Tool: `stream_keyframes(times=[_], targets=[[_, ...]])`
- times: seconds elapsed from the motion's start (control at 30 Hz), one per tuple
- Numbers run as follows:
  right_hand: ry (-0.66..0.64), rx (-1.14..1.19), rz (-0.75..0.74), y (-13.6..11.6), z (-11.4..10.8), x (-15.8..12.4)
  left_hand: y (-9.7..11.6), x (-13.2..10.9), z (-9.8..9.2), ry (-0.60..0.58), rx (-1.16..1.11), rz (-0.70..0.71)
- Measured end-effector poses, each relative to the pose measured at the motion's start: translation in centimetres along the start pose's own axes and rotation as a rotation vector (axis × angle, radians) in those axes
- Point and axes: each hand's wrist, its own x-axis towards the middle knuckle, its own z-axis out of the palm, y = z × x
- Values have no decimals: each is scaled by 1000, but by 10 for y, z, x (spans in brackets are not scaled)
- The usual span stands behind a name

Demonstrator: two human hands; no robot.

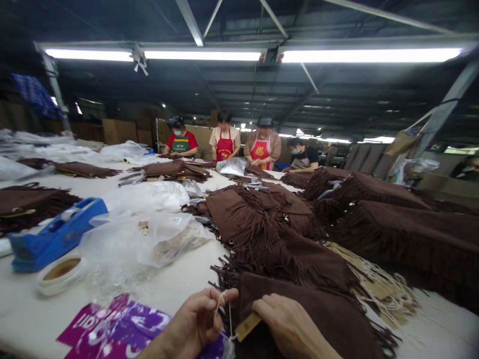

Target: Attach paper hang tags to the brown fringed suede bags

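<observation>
At lower centre, your left fingers (231,294) pinch the white string (230,319), your right fingers (264,306) the kraft tag (247,327), seemingly unfastened over the fringed bag (322,301), while more strung tags (377,288) lie lower right.

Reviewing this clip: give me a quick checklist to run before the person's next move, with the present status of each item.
1. Tag gripped: ok, in the right hand.
2. String under control: ok, looped at the fingers of the left hand.
3. String fastened to the brown fringed piece: cannot tell.
4. Space by the left hand uncluttered: not ok, a purple printed plastic bag lies there.
5. Tape dispenser clear of both hands: ok, off to the left.
</observation>
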Motion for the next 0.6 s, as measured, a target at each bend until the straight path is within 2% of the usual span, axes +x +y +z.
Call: stream_keyframes(times=[0.17,0.23,0.3,0.4,0.47,0.53,0.6], targets=[[-129,93,158,-17,-34,4,-4,-1,12,-56,373,89],[-141,109,160,-23,-42,8,-3,-1,20,-100,571,118],[-114,156,101,-25,-42,10,1,-2,28,-154,784,191],[-19,189,19,-22,-31,10,9,-2,38,-169,1131,320],[106,169,30,-20,-21,9,11,0,40,-134,1293,355],[283,119,40,-20,-14,9,11,3,40,-122,1333,372],[432,76,-9,-22,-12,11,9,7,38,-152,1248,362]])
